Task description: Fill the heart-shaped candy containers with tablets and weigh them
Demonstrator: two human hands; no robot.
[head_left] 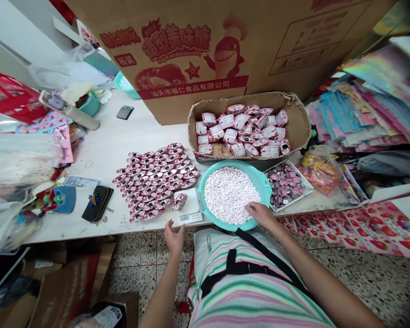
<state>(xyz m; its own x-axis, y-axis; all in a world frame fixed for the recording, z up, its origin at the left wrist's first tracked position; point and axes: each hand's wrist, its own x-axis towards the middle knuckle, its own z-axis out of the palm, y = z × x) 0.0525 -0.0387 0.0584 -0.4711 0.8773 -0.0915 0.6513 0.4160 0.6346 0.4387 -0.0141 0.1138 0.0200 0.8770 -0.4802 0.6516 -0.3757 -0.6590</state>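
A turquoise basin (pixel 265 183) full of small pale candies (pixel 228 189) sits at the table's front edge. My right hand (pixel 259 213) reaches over its right rim, fingertips drawn together against the candies; whatever they hold is hidden. Left of the basin, a small carton (pixel 179 202) with red print lies on a white digital scale (pixel 191 196). Just in front of the scale, my left hand (pixel 174 236) holds nothing, thumb and fingers apart. Several rows of similar open-topped cartons (pixel 157 180) stand to the left of the scale.
Behind the basin, a cut-down cardboard box (pixel 302 130) holds several filled cartons, with a large carton (pixel 191 59) behind it. A tray of round pink lids (pixel 285 184) stands to the right. A black wallet (pixel 97 203) and a bottle (pixel 82 117) lie left.
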